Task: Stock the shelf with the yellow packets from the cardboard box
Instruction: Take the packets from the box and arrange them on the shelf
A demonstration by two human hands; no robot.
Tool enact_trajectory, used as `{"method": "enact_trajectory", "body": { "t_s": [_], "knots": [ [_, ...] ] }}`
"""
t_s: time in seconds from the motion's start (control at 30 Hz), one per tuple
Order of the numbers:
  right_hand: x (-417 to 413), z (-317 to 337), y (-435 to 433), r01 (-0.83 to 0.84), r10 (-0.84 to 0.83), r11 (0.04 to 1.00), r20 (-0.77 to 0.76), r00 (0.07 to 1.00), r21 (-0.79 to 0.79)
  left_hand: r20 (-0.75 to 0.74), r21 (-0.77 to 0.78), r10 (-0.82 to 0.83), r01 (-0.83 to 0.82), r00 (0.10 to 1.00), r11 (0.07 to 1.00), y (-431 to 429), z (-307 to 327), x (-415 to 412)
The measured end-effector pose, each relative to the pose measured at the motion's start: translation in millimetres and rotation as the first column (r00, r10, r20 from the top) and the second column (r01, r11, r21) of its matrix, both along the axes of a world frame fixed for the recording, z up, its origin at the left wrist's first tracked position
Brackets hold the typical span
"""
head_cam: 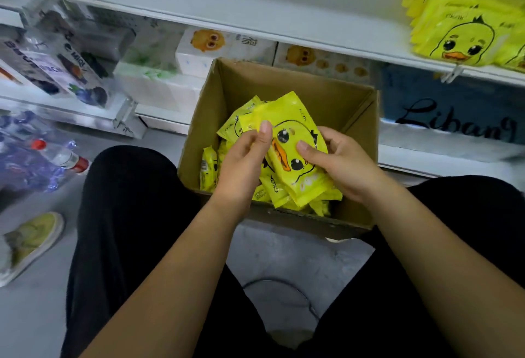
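The yellow packets [287, 158] are flat plastic pouches printed with a duck face, and a small fanned stack of them sits between both hands just above the open cardboard box [284, 87]. They look light and soft, with some give in the middle and a glossy film that is likely to slide, one pouch over the next, so a loose stack could splay or drop. The safest hold seems to be across the stack's short sides, squeezing several pouches at once, not pinching one corner.

The left hand [244, 164] has its grip clamped on the stack's left edge, thumb on top and fingers hidden beneath. The right hand [338, 164] is clamped on the right edge, thumb pressed on the duck face. More pouches lie loose in the bottom of the box, some on edge against its left wall.

The box stands on the floor between the person's knees, right in front of the shelf [255, 16]. On that shelf, to the upper right, a stocked row of pouches [468, 30] with the same duck face stands; the board to its left is bare.
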State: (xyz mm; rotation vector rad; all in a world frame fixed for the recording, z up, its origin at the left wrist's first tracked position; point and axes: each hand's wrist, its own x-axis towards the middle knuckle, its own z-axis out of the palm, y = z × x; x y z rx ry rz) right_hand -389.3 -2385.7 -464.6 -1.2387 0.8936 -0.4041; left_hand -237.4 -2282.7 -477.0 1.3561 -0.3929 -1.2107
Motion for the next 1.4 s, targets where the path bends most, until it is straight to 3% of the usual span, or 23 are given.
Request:
{"method": "enact_trajectory", "body": {
  "t_s": [0.07, 0.17, 0.23, 0.33, 0.5, 0.67, 0.8, 1.07, 1.2, 1.27, 1.4],
  "knots": [
    [-7, 4, 5, -0.089, 0.074, 0.980, -0.092, 0.993, -0.176, 0.081, 0.038, 0.074, -0.077, 0.994, 0.996, 4, 0, -7],
    [-17, -4, 5, -0.117, 0.086, 0.965, -0.137, 0.987, -0.234, 0.128, 0.010, 0.163, -0.166, 0.978, 0.986, 10, -1, -18],
    [-23, -11, 2, -0.061, 0.033, 0.982, -0.154, 0.988, -0.176, 0.066, -0.004, 0.270, -0.270, 0.961, 0.963, 14, -1, -21],
    [-30, -16, -1, 0.046, -0.040, 0.996, -0.090, 0.995, 0.070, -0.017, 0.026, 0.372, -0.371, 0.928, 0.928, 17, 5, -20],
    [-35, -12, -8, 0.218, -0.222, 0.967, 0.012, 0.975, 0.128, -0.118, 0.085, 0.249, -0.241, 0.961, 0.967, 18, 19, -12],
    [-40, -5, -15, 0.220, -0.224, 0.969, 0.026, 0.974, 0.109, 0.205, 0.117, 0.160, -0.187, 0.966, 0.975, 20, 27, -27],
    [-41, -3, -13, 0.239, -0.240, 0.970, 0.016, 0.971, 0.036, 0.312, 0.077, 0.129, -0.161, 0.941, 0.984, 23, 28, -39],
    [-43, 9, -15, 0.299, -0.313, 0.944, 0.094, 0.945, 0.139, 0.007, 0.043, 0.283, -0.283, 0.959, 0.958, 11, 51, -35],
    [-39, 16, -14, 0.277, -0.310, 0.937, 0.139, 0.941, 0.215, -0.013, 0.018, 0.339, -0.338, 0.941, 0.941, 6, 60, -36],
    [-42, 19, -14, 0.186, -0.220, 0.955, 0.133, 0.967, 0.230, -0.009, 0.016, 0.354, -0.354, 0.935, 0.935, 5, 61, -34],
    [-47, 18, -13, 0.100, -0.105, 0.993, 0.082, 0.991, 0.064, -0.017, 0.031, 0.377, -0.376, 0.926, 0.926, 7, 60, -31]
  ]
}}
